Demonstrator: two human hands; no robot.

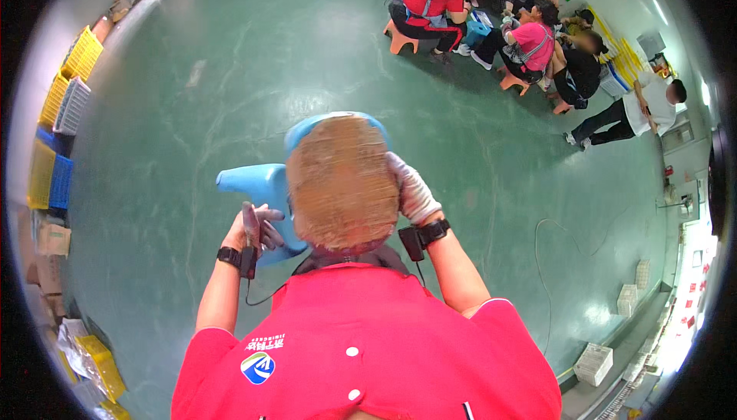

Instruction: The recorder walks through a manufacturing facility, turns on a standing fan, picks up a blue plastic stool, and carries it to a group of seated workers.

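My right hand [415, 192] is at the right edge of the round brown thing [342, 182]; I can't tell if it grips. My left hand [259, 226], fingers apart, is near the blue stool [259, 181].

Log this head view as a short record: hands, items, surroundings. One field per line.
left hand: gloved, fingers apart, no held item visible
right hand: gloved, at right edge of pad; grip unclear
pad: brown, rounded, blurred; exact kind unclear
blue plastic: behind pad, partly hidden; possibly a stool
wrists: black bands on both
floor: green
far left: crates, yellow, blue and white
upper right: co-workers, several seated
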